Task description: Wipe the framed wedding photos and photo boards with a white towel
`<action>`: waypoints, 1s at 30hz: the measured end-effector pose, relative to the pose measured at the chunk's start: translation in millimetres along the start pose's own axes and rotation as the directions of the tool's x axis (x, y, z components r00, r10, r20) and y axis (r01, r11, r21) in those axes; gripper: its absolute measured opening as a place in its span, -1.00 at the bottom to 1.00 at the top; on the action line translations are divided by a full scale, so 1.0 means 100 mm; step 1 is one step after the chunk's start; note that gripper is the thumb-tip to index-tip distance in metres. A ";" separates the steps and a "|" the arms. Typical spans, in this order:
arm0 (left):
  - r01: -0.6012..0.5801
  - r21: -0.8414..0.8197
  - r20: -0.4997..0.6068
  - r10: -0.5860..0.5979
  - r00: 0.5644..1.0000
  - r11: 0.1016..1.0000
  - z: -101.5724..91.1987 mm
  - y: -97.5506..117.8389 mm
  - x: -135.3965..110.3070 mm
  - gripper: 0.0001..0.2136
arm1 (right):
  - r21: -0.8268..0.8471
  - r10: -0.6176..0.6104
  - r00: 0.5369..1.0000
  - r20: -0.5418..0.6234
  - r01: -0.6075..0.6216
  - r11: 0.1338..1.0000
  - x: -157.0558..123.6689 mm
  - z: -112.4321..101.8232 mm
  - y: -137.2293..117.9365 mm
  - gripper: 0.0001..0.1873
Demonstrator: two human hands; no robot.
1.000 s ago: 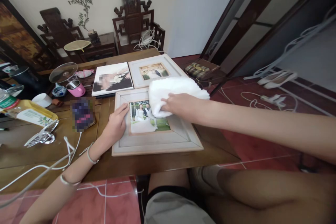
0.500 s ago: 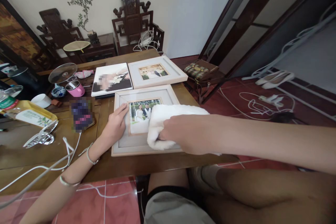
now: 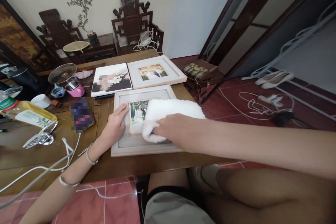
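The frame lies flat along the near edge of the counter, toward its near right corner. On it, a white cloth covers the right part of the photo; the right hand grasps the cloth, fingers tucked into a fold. The left hand has its fingers on the frame's left rim; whether it grips, I cannot tell. Toward the counter's far right corner lie a second frame and, beside it, a panel. Farther left are a phone, mug, clip and bottle.
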State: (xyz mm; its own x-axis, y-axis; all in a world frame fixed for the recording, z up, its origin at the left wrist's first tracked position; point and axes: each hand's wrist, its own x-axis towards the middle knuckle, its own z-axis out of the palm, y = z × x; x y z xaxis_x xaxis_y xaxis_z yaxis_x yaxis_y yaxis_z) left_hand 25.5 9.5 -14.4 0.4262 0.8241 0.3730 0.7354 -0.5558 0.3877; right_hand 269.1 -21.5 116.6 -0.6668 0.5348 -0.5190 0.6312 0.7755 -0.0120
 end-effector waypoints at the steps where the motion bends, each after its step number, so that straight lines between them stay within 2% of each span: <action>1: 0.000 0.003 0.000 0.000 1.000 1.000 0.00 0.00 0.00 -0.47 | -0.024 0.019 0.999 -0.030 -0.020 1.000 0.04 0.02 0.02 -0.61; 5: 0.000 0.020 0.005 0.000 1.000 1.000 0.03 -0.01 0.01 -0.49 | -0.129 0.102 0.976 -0.190 -0.128 0.983 0.22 0.15 0.07 -0.58; 7: 0.004 0.018 0.001 -0.004 1.000 1.000 0.05 -0.03 0.00 -0.49 | -0.133 0.118 0.967 -0.226 -0.151 0.980 0.26 0.18 0.04 -0.61; 9: 0.003 0.012 -0.005 -0.003 1.000 1.000 0.05 -0.03 0.00 -0.48 | -0.107 0.063 0.980 -0.190 -0.085 0.991 0.25 0.17 -0.04 -0.65; 12: 0.002 0.009 -0.008 -0.002 1.000 1.000 0.02 -0.03 -0.01 -0.48 | -0.034 -0.092 0.991 -0.095 0.089 0.995 0.13 0.07 -0.19 -0.59; 14: 0.007 0.009 -0.007 -0.007 1.000 1.000 0.00 -0.02 -0.01 -0.47 | 0.017 -0.137 0.989 -0.053 0.138 0.990 0.07 0.01 -0.22 -0.60; 17: 0.006 0.002 -0.002 -0.006 1.000 1.000 -0.01 -0.01 0.00 -0.46 | 0.152 -0.110 0.992 -0.061 0.118 0.981 0.05 -0.03 -0.13 -0.55; 19: 0.000 -0.005 -0.001 0.000 1.000 1.000 0.02 -0.01 0.00 -0.46 | 0.259 -0.066 0.992 -0.107 0.092 0.961 0.09 -0.05 0.01 -0.46; 21: -0.003 -0.011 -0.004 0.003 1.000 1.000 0.05 -0.02 0.01 -0.46 | 0.298 -0.002 0.985 -0.172 0.054 0.953 0.14 -0.09 0.17 -0.40; 23: -0.006 -0.009 -0.004 0.006 1.000 1.000 0.07 -0.02 0.02 -0.46 | 0.234 0.088 0.954 -0.286 -0.020 0.972 0.19 -0.14 0.31 -0.35; 24: -0.004 -0.005 -0.005 0.004 1.000 1.000 0.07 -0.02 0.02 -0.46 | 0.169 0.121 0.924 -0.362 -0.063 0.984 0.22 -0.16 0.36 -0.32; 26: 0.000 0.000 -0.004 0.000 1.000 1.000 0.05 -0.01 0.02 -0.44 | 0.009 0.127 0.867 -0.481 -0.139 0.990 0.29 -0.16 0.43 -0.29; 27: 0.001 0.002 -0.005 -0.001 1.000 1.000 0.05 -0.01 0.01 -0.44 | -0.063 0.109 0.860 -0.499 -0.162 0.985 0.33 -0.14 0.45 -0.29; 30: -0.012 0.007 -0.005 0.012 1.000 1.000 0.04 -0.02 0.01 -0.44 | -0.190 0.013 0.921 -0.390 -0.095 0.977 0.47 0.01 0.37 -0.34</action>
State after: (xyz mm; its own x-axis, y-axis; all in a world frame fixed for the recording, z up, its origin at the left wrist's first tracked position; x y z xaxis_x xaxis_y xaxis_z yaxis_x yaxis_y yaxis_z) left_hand 26.2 11.6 -18.0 0.4322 0.8168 0.3823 0.7337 -0.5649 0.3775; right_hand 261.5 31.4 90.7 -0.7602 0.6335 -0.1444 0.6045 0.7710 0.2002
